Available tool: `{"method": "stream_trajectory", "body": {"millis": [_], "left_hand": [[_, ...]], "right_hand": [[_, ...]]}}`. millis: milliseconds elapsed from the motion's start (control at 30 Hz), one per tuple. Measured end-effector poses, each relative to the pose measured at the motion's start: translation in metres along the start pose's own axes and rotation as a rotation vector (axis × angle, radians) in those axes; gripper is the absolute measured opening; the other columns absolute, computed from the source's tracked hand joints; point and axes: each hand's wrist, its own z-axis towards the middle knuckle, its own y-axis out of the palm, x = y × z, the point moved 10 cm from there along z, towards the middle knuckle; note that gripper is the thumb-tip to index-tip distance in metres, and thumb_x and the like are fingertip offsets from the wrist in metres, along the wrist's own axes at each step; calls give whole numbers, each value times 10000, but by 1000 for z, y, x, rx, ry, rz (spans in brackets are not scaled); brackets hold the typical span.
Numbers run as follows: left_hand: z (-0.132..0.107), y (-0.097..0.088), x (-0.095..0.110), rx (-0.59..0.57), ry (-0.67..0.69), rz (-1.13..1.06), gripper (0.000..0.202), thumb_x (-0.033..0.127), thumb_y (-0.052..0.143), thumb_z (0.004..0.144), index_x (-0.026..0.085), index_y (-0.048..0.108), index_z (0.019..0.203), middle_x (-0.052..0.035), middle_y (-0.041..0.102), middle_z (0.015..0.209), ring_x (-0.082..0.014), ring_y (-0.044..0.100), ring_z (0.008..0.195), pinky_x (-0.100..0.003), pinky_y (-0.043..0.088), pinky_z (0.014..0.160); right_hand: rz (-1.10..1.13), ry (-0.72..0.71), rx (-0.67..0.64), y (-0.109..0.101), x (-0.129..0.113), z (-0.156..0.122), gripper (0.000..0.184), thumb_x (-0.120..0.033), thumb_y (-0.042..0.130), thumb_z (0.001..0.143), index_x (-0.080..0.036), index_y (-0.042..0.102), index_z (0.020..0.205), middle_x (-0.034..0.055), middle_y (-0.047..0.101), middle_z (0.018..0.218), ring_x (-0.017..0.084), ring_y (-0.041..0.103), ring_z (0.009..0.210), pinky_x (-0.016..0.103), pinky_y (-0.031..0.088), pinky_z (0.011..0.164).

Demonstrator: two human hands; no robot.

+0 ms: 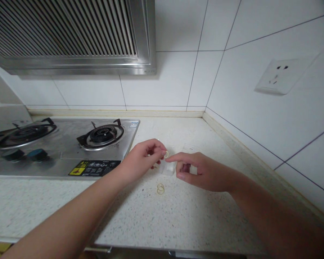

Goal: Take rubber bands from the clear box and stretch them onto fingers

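Observation:
My left hand (151, 156) pinches a small yellow rubber band (166, 154) between thumb and index finger, its loop standing out past the fingertips. From the right, my right hand (196, 169) reaches in with its index finger stretched out, the tip at the lower edge of that loop. Its thumb and other fingers are partly curled and hold nothing I can see. Beneath the hands lies a clear plastic item (167, 169), a bag or a box, partly hidden. Closer to me, a few more yellow rubber bands (160, 189) lie overlapping on the speckled countertop (194, 219).
A steel gas stove (67, 147) with two burners and two knobs is set into the counter on the left. Above it hangs a range hood (78, 64). White tiled walls meet at the back right corner, with a power socket (279, 75) on the right wall.

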Motion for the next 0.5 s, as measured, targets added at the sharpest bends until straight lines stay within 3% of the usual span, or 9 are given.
{"method": "stream_trajectory", "body": {"millis": [167, 500], "left_hand": [[2, 4, -9, 21, -11, -112, 176, 354, 618, 935, 179, 612, 913, 3, 574, 749, -144, 571, 681, -224, 494, 526], [4, 0, -9, 89, -36, -174, 201, 388, 601, 934, 191, 575, 903, -17, 552, 807, -176, 578, 782, -234, 494, 532]], "right_hand": [[10, 6, -20, 7, 2, 2, 574, -234, 592, 931, -270, 423, 1479, 12, 710, 915, 147, 640, 766, 269, 481, 677], [69, -3, 44, 3, 4, 3, 577, -224, 585, 943, -245, 358, 1473, 11, 675, 882, 144, 606, 751, 255, 454, 645]]}}
